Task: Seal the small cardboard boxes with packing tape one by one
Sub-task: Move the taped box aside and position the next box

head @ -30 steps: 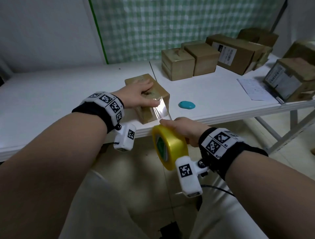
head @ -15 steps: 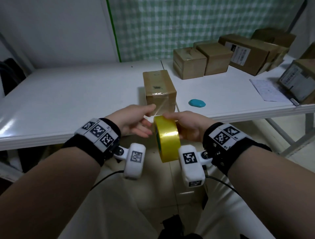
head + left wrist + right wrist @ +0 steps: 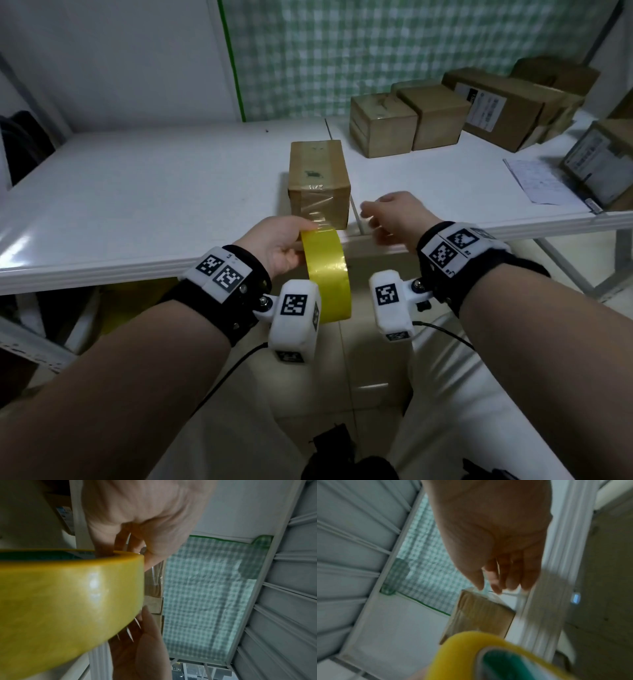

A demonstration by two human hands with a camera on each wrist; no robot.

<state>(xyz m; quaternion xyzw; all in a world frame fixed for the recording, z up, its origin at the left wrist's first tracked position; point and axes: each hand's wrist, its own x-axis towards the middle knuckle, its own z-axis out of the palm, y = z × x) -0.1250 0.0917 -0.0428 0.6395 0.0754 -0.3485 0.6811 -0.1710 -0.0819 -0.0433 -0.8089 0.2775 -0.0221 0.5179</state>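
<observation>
While the left hand [image 3: 279, 245] is gripping the yellow tape roll [image 3: 327, 274] just off the table's [image 3: 137, 205] front edge, the small box [image 3: 318, 178] is sitting at that edge, its long axis running front to back. Half a second ago the right hand [image 3: 394, 216] was holding the roll; now it is hovering loose-fingered beside the box, holding nothing.

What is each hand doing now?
Left hand: holding the tape roll.
Right hand: open, holding nothing.
</observation>
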